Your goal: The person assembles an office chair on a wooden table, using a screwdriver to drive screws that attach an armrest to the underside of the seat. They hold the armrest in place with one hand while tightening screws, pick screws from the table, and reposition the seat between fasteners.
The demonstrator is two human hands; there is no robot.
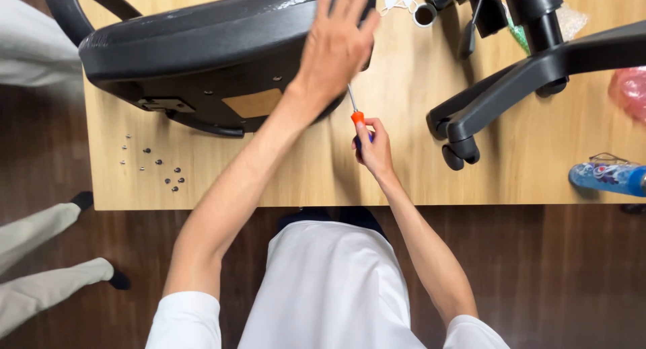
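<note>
A black office chair seat (pixel 202 46) lies tilted on the wooden table (pixel 404 167), its underside with a brown plate facing me. My left hand (pixel 336 43) rests flat on the seat's right edge, fingers spread. My right hand (pixel 373 147) grips a screwdriver (pixel 355 110) with an orange and dark handle. Its metal shaft points up toward the seat's underside near my left wrist.
The black wheeled chair base (pixel 511 80) lies on the table at the right. Several small screws (pixel 158 167) are scattered at the left front. A blue bottle (pixel 609 175) and pink plastic (pixel 631 90) sit at the right edge. Another person's legs (pixel 47 261) stand at the left.
</note>
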